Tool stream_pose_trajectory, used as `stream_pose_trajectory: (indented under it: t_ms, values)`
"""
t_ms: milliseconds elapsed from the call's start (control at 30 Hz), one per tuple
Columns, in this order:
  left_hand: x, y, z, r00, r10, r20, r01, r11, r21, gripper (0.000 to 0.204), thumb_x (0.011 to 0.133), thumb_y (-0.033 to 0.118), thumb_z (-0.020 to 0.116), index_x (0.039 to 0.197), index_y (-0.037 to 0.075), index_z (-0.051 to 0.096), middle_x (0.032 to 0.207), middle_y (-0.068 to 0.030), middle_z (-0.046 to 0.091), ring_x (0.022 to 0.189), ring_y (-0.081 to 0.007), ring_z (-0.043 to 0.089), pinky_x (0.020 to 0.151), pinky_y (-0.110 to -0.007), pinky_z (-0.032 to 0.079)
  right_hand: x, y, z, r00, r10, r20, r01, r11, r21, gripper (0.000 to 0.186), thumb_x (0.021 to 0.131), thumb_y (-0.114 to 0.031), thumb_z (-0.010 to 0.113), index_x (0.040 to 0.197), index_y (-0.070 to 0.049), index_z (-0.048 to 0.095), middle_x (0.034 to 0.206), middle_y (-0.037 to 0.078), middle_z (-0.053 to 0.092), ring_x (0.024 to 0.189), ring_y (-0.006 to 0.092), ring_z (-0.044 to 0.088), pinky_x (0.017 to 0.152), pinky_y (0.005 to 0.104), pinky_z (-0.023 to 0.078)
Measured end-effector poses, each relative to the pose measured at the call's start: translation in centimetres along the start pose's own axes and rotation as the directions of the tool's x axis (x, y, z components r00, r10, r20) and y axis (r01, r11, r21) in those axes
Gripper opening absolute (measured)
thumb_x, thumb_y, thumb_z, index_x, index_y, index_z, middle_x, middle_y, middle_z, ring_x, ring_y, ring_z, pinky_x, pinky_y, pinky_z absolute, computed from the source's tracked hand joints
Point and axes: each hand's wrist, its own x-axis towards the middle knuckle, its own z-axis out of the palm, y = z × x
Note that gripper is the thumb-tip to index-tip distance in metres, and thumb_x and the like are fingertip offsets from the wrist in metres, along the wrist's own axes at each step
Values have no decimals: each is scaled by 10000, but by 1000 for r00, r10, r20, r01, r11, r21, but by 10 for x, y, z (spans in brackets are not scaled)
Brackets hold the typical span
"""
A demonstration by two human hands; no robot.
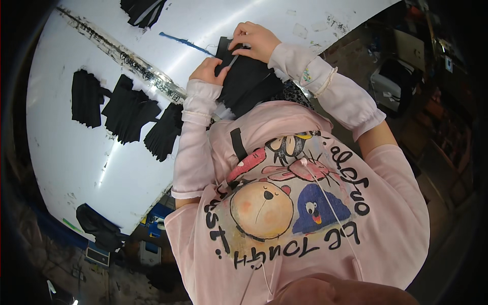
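Observation:
Black fabric pieces (249,84) lie at the table's edge against my body, with pale frayed edges. My left hand (207,71) is at their left side, thumb and forefinger closed on the black cloth. On the upper part of the same cloth is my right hand (255,41), its fingers bent and the thumb pinching in toward them. A thin grey strip (233,61) shows between the two hands; whether it is a separate piece or a fold, I cannot tell.
Several black fabric stacks (129,109) lie to the left on the white table (56,152), another stack (143,11) at the far side. A blue strip (185,42) reaches toward my hands. Dark cloth (99,226) hangs over the near-left edge. A grey machine-like object (391,84) stands at right.

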Motion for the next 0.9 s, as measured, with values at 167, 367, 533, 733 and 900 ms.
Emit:
stream_pose_trajectory:
  t_ms: [167, 367, 533, 733, 900]
  values:
    - [-5, -29, 16, 994, -15, -105, 12, 999, -32, 429, 897, 379, 871, 1109, 28, 748, 1035, -141, 763, 930, -336, 748, 818, -396, 586, -19, -4, -12, 985, -140, 104, 127, 985, 116, 201, 818, -209, 905, 1004, -184, 833, 1021, -2, 624, 993, 244, 622, 883, 378, 546]
    - [-5, -4, 4, 997, 32, 66, -24, 991, -129, 452, 889, 383, 889, 1107, 17, 738, 1013, -131, 758, 902, -307, 745, 827, -377, 586, -29, 8, -1, 998, -38, 49, 36, 998, 41, 145, 832, -169, 886, 965, -164, 826, 1038, 1, 634, 998, 245, 623, 903, 382, 533]
    - [-8, -16, 15, 999, -28, -33, 27, 999, -34, 488, 921, 408, 851, 1160, -4, 743, 1122, -175, 774, 1001, -355, 756, 878, -416, 589, -18, -13, -10, 995, -82, -50, 81, 996, -25, 94, 846, -220, 877, 928, -202, 833, 1006, -22, 629, 998, 216, 617, 893, 371, 514]
    - [-10, -27, 21, 994, -111, -7, 110, 992, -58, 550, 948, 454, 809, 1229, -13, 733, 1180, -208, 768, 1055, -379, 749, 916, -421, 586, -28, -1, -9, 955, -135, 263, 150, 988, -41, 103, 870, -265, 848, 954, -207, 831, 989, -32, 594, 1017, 187, 597, 917, 366, 453]
    - [-11, -17, 16, 997, -81, 19, 82, 995, -58, 538, 950, 469, 804, 1191, -6, 730, 1124, -197, 771, 1023, -377, 748, 891, -420, 586, -19, 6, 2, 950, -165, 265, 186, 981, -54, 86, 911, -251, 807, 977, -195, 811, 996, -25, 584, 1031, 189, 595, 908, 365, 451]
